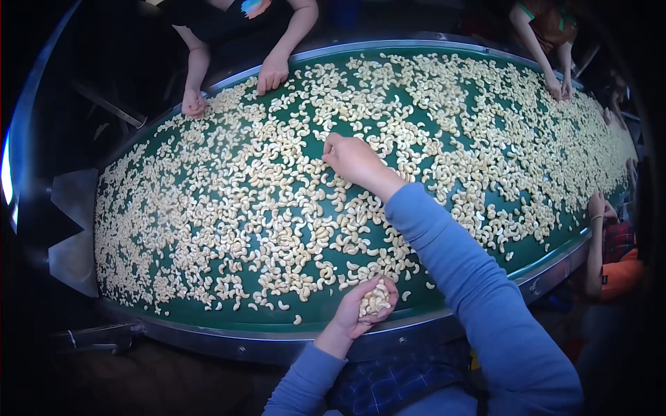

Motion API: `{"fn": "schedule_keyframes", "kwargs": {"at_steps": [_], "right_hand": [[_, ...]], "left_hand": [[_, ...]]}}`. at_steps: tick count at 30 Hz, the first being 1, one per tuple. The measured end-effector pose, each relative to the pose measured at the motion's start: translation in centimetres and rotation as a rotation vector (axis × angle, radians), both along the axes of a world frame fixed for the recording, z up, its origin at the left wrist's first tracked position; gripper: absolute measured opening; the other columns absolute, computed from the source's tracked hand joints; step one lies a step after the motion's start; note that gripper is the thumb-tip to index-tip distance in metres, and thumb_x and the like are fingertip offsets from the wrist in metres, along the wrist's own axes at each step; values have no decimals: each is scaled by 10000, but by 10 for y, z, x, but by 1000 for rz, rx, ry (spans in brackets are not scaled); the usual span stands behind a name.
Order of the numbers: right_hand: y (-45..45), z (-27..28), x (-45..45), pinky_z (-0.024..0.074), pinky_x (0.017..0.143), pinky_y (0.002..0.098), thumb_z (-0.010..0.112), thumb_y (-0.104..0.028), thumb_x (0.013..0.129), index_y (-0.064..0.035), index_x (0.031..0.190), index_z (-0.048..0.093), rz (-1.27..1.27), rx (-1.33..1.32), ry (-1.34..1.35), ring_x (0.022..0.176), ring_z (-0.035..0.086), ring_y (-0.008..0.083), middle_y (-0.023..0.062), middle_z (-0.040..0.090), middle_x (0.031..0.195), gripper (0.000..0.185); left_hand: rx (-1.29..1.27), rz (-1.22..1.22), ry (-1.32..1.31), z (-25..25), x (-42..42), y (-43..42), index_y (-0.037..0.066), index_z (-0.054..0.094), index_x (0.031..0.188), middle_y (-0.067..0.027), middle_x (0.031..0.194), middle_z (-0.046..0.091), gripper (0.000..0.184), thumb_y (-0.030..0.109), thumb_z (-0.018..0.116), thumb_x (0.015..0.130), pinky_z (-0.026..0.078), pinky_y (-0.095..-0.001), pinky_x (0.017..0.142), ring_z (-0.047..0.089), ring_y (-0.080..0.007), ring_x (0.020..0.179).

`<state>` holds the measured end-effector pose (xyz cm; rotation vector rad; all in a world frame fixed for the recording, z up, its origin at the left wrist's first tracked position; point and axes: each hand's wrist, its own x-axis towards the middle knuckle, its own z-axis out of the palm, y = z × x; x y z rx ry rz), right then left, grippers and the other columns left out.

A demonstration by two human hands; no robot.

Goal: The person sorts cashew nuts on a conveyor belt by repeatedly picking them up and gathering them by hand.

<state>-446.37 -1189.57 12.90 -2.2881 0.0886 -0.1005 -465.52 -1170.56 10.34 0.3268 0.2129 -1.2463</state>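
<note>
Pale cashew nuts (263, 191) lie scattered in a loose layer over a green conveyor belt (423, 295). At the belt's near edge, my left hand (366, 306) is cupped, palm up, around a small heap of cashew nuts (375, 299). My right hand (352, 158) reaches out over the middle of the belt, back of the hand upward. Its thumb and fingers are pinched together low over the nuts, and whatever is between the fingertips is hidden.
A metal rail (270, 347) borders the belt. Grey metal plates (73, 232) stand at its left end. Across the belt, a co-worker's hands (272, 73) touch the nuts; another person's hands (558, 87) work at the far right. A person in orange (617, 277) is at the near right.
</note>
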Motion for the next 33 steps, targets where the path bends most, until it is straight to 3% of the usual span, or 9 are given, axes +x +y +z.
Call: {"fn": "schedule_keyframes", "kwargs": {"at_steps": [4,5,9,16,19,23,26,30,33], "right_hand": [[1,-15,13,485,756,460,592,-219,909,-43,968,595,93,-312,99,885,644,339,131,676,854,185],[-5,-29,18,497,643,391,571,-242,934,-44,961,589,150,-247,-1,720,636,259,99,660,788,200],[-15,-1,20,410,506,224,550,-295,940,-39,922,608,126,982,372,535,489,70,24,622,736,263],[39,-22,78,513,687,447,606,-257,878,-37,860,657,177,-270,-156,776,668,328,176,695,858,227],[38,-26,90,507,672,403,614,-254,907,-39,960,632,210,-393,-29,762,664,285,134,681,833,222],[3,-29,74,453,472,310,596,-320,900,-41,770,642,433,526,304,518,556,148,46,628,666,310],[-16,-14,41,447,474,310,608,-315,892,-53,803,632,381,626,348,520,567,133,39,626,633,278],[-9,-14,0,527,585,391,607,-251,894,-49,900,624,411,-327,-142,684,679,263,112,684,747,203],[-18,-13,0,521,629,430,611,-238,887,-21,948,620,458,-180,51,735,675,311,139,685,805,225]], "left_hand": [[-27,6,-29,-2,-5,-14,-17,547,1020,-140,851,582,340,296,414,1022,347,-145,352,555,-149,622],[-37,-3,-4,-5,-7,-18,-11,553,1020,-138,854,585,337,299,419,1022,340,-141,347,558,-143,615],[15,-43,3,-6,-15,-35,-28,543,987,-164,869,576,346,283,397,1022,330,-159,344,509,-135,561],[3,-71,-24,-5,-25,-62,-1,567,1011,-120,854,577,350,317,421,1023,327,-131,345,546,-123,612],[73,-83,4,-7,-31,-74,5,567,1004,-119,854,578,343,317,426,1021,332,-133,352,545,-120,614],[-13,-91,-38,-3,-36,-90,7,567,1002,-113,850,587,341,320,431,1014,330,-135,357,551,-116,616],[-17,-91,-46,-1,-40,-104,-3,567,993,-125,845,582,345,309,422,1015,317,-141,347,523,-110,579],[59,-78,-27,-1,-49,-122,-27,557,975,-156,845,576,358,289,396,1023,294,-149,326,483,-107,515],[76,-67,-41,-2,-53,-133,-21,554,980,-158,842,579,353,291,395,1024,295,-151,325,496,-113,520]]}}
